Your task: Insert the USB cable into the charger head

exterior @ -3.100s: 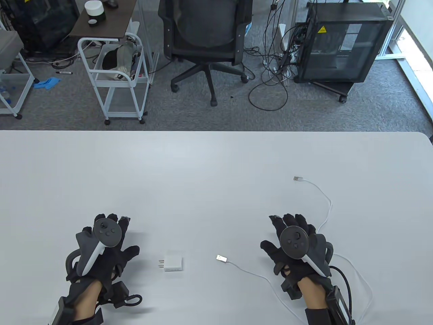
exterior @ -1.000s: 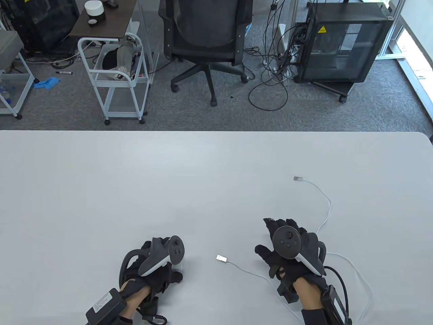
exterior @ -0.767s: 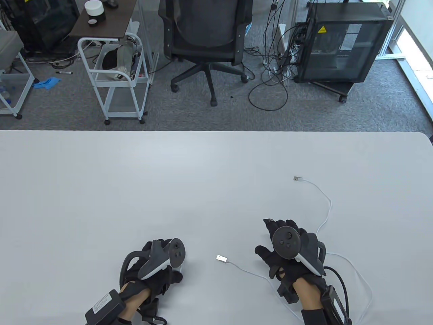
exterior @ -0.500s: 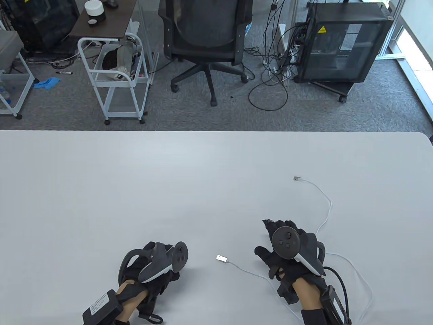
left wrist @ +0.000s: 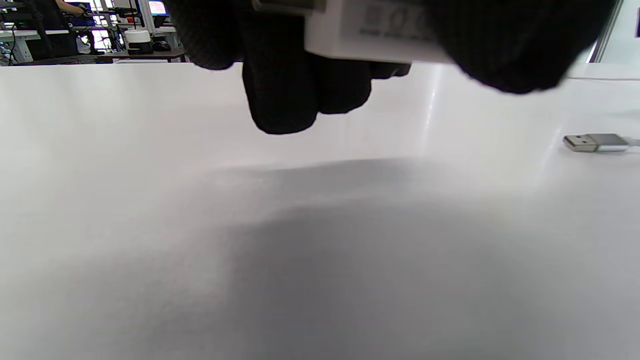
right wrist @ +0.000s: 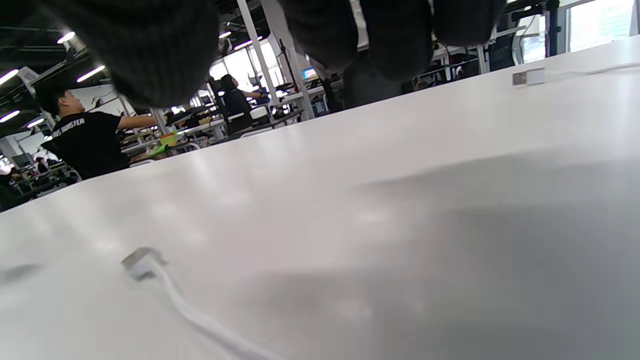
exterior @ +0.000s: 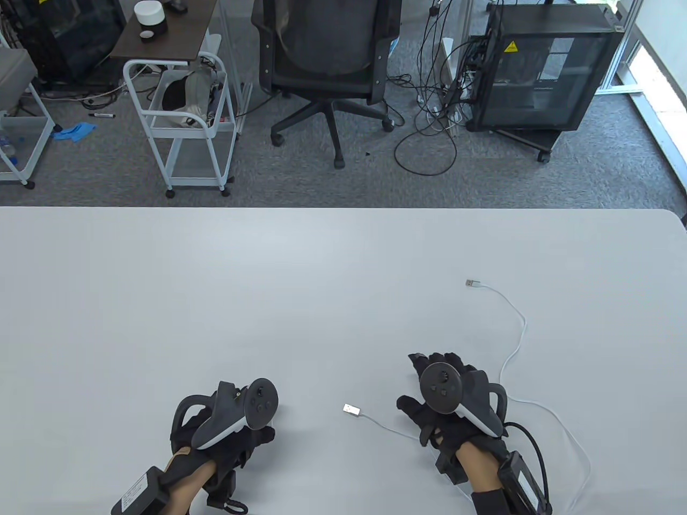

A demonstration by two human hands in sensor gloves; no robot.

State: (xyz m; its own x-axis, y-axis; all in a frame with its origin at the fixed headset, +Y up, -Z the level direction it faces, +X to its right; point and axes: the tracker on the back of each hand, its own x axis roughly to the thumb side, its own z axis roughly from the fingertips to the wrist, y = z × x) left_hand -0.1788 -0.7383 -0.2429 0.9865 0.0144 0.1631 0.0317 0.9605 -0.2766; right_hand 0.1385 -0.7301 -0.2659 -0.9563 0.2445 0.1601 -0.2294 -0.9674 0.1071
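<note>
My left hand [exterior: 236, 429] grips the white charger head [left wrist: 370, 30], which shows between its gloved fingers [left wrist: 285, 90] at the top of the left wrist view, lifted off the table. In the table view the hand hides the charger. The white USB cable [exterior: 518, 343] lies on the table. Its large silver plug [exterior: 351, 409] lies between the hands, pointing left, and also shows in the left wrist view [left wrist: 592, 142] and the right wrist view [right wrist: 140, 262]. My right hand [exterior: 421, 410] is open, fingers spread, just right of that plug and holding nothing.
The cable loops right and back to a small plug [exterior: 472, 283] further out on the white table [exterior: 322, 279]. An office chair [exterior: 327, 59], a white cart [exterior: 182, 118] and a black cabinet [exterior: 542, 70] stand beyond the far edge.
My left hand went right to the charger head, closed around it and has drawn back left with it. My right hand has shifted slightly left toward the plug.
</note>
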